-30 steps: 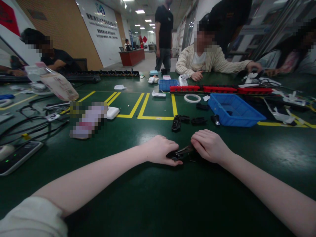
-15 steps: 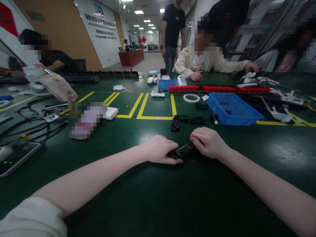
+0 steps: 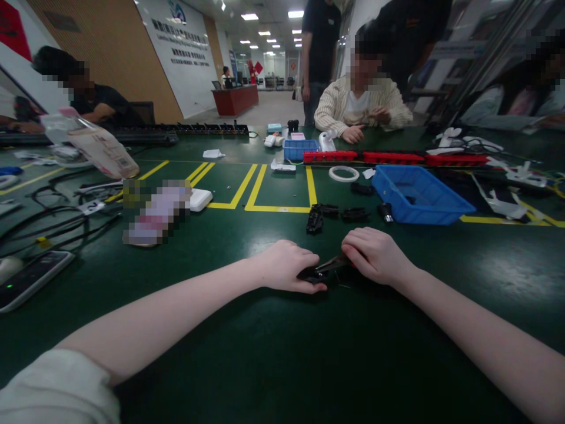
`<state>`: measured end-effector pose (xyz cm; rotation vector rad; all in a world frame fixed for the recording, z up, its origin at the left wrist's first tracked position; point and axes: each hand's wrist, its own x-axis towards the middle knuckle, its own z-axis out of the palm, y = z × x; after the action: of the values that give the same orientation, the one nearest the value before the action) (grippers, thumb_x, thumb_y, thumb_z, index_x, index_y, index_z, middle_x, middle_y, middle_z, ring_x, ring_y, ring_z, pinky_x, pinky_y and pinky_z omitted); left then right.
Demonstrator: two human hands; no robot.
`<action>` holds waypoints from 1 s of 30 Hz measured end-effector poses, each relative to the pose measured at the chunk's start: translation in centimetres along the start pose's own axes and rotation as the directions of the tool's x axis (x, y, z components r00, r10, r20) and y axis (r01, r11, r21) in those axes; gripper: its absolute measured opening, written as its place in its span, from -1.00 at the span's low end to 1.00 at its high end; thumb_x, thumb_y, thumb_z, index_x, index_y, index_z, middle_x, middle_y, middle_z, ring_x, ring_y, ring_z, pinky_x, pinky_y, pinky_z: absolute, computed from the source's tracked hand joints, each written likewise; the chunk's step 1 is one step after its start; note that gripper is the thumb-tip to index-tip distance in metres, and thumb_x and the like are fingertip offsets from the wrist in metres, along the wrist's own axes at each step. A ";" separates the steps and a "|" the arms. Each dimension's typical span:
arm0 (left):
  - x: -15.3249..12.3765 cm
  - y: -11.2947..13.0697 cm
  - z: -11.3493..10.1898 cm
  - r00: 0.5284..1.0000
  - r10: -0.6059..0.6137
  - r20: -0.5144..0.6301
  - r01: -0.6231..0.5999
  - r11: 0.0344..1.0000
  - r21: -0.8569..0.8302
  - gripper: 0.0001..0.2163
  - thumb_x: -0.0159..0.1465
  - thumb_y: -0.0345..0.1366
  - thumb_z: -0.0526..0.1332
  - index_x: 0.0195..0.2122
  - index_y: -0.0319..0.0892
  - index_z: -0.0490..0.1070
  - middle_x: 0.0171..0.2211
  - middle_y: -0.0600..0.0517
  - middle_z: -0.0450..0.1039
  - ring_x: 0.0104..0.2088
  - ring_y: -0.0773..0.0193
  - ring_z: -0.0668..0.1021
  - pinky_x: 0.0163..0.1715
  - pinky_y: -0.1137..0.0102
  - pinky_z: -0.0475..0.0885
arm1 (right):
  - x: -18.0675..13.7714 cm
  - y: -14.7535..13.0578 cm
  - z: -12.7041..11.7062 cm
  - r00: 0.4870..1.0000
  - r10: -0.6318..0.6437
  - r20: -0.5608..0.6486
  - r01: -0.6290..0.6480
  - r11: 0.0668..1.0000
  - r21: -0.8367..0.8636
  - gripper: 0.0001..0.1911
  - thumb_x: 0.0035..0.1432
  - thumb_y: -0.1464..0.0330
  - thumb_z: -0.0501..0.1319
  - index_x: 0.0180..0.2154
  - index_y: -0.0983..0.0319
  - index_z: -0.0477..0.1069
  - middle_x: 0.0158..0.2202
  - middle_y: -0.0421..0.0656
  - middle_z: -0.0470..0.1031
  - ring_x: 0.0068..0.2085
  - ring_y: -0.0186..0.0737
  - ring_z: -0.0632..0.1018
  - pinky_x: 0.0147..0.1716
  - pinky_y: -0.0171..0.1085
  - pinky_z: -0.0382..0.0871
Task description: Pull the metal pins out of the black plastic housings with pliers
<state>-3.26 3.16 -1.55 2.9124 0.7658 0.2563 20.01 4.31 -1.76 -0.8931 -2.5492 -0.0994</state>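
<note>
The left hand (image 3: 289, 268) is clenched around a small black part (image 3: 312, 274), which protrudes between thumb and fingers on the side facing the right hand. The right hand (image 3: 373, 254) grasps a tapered metal tool (image 3: 333, 262), a trace of red showing at the palm; its narrow end points left and meets the black part, though whether it grips it cannot be determined. A thin wire-like piece (image 3: 344, 286) is noted just below the tool, between the hands. Both hands are over the green table (image 3: 247, 353). Beyond the gap between them lie a black assembly (image 3: 315, 219) and, to its right, another black piece (image 3: 354, 214). A blue bin (image 3: 424, 209) stands beyond the right hand, with a black-and-silver cylinder (image 3: 386, 213) just beside it.
</note>
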 end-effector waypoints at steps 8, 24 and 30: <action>0.1 0.0 0.1 1.000 0.001 -0.011 -0.001 1.000 0.004 -0.63 0.25 0.04 0.11 -0.46 -0.19 0.29 -0.55 0.12 0.37 -0.58 0.35 0.40 -0.57 0.44 0.12 | 0.1 0.0 0.1 0.999 -0.038 -0.005 0.037 0.999 -0.015 -0.65 0.30 0.32 -0.09 -0.51 0.23 0.26 -0.55 -0.18 0.38 -0.48 -0.29 0.35 -0.42 -0.25 0.15; -0.1 -0.4 0.0 0.997 0.074 -0.015 -0.075 0.994 -0.076 -0.55 0.23 0.15 0.09 -0.46 -0.19 0.25 -0.55 0.13 0.32 -0.59 0.38 0.34 -0.54 0.45 0.13 | -0.1 -0.1 -0.2 0.980 -0.127 -0.155 0.105 0.984 -0.141 -0.74 0.24 0.38 -0.03 -0.45 0.24 0.33 -0.49 -0.11 0.44 -0.41 -0.22 0.41 -0.36 -0.21 0.22; -0.2 -0.6 -0.1 0.998 0.069 -0.013 -0.070 0.987 -0.146 -0.57 0.30 0.10 0.02 -0.46 -0.19 0.24 -0.56 0.13 0.30 -0.59 0.39 0.34 -0.56 0.47 0.13 | -0.2 -0.1 -0.2 0.971 -0.143 -0.189 0.112 0.980 -0.164 -0.76 0.22 0.38 -0.01 -0.45 0.22 0.33 -0.49 -0.12 0.44 -0.42 -0.23 0.40 -0.37 -0.21 0.23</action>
<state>-3.76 3.63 -1.58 2.8039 0.6188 0.3163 20.15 4.09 -1.66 -0.7312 -2.4317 -0.4073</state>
